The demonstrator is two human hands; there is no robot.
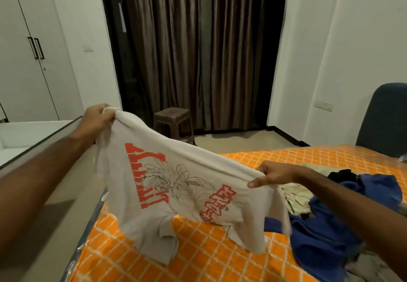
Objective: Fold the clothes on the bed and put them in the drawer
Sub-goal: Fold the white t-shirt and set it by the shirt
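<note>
Left hand [97,116] raised, fingers curled round one corner of cream cotton T-shirt with red lettering [176,185]. Shirt stretched mid-air, lower end trailing onto orange lattice-patterned bed sheet [198,257]. Right hand [273,175] pinching opposite edge. Farther right, rumpled blue garment [326,233] heaped on bed.

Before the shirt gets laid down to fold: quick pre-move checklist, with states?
1. Left hand grips one edge of the white T-shirt: ok.
2. Right hand pinches the other edge: ok.
3. Shirt spread flat between hands: not ok, it sags and its lower end bunches on the bed.
4. Orange sheet below bare for laying down: ok.
5. Blue garment apart from the shirt: not ok, they overlap.
6. Drawer open: cannot tell, none visible.
</note>
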